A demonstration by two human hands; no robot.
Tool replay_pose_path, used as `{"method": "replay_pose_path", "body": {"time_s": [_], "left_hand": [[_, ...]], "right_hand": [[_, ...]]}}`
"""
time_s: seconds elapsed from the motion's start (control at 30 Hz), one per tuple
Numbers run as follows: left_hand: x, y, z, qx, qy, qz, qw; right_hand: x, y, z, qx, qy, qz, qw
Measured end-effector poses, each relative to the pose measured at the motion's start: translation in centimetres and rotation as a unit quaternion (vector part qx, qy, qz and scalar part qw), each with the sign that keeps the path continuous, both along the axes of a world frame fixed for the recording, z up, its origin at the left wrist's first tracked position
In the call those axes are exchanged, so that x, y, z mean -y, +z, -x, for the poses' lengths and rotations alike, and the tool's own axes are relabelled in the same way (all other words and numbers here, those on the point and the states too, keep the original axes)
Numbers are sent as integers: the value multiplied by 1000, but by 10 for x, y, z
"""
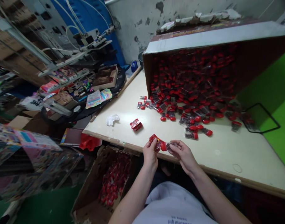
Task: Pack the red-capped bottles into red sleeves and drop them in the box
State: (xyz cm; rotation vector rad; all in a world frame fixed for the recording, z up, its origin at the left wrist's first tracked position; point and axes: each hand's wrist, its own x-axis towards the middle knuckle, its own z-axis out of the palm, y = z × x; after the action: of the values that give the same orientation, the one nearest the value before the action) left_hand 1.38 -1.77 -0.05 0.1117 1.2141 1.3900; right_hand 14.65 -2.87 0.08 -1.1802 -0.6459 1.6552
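My left hand [151, 151] is closed on a small red printed wrapper [155, 138] above the table's front edge. In my right hand [183, 154] is a small clear bottle with a red cap [164, 146], dark bits showing inside it. The bottle's cap end meets the wrapper between the two hands; whether it is inside the wrapper I cannot tell. A stack of folded red wrappers [136, 124] lies on the table behind my left hand. Several more red-capped bottles [191, 134] lie loose behind my right hand.
A large carton [203, 39] lies on its side, red-capped bottles spilling from it. Crumpled white paper [112, 119] is at the left. Below the table edge stands an open box [86, 186] of red packets. A machine [69, 59] stands at left; a black wire frame [261, 132] at right.
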Motion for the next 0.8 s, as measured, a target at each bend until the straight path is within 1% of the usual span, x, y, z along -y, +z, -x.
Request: {"method": "replay_pose_path", "body": {"time_s": [0.1,0.17,0.33,0.53,0.7,0.8], "left_hand": [[4,-1,2,-12,-14,3,1000],[7,-1,4,-33,-20,-7,999],[18,-1,4,-77,-44,-37,995],[25,3,-2,-49,-61,-43,996],[23,3,-6,-26,-44,-21,998],[22,3,-5,-23,-55,-5,998]], "right_hand": [[1,-1,0,9,-19,-9,1000],[3,-1,2,12,-29,-19,999],[5,-1,7,10,-42,-10,999],[6,-3,9,47,-35,-61,996],[10,-8,17,46,-55,-55,996],[13,-9,22,78,-64,-57,993]]}}
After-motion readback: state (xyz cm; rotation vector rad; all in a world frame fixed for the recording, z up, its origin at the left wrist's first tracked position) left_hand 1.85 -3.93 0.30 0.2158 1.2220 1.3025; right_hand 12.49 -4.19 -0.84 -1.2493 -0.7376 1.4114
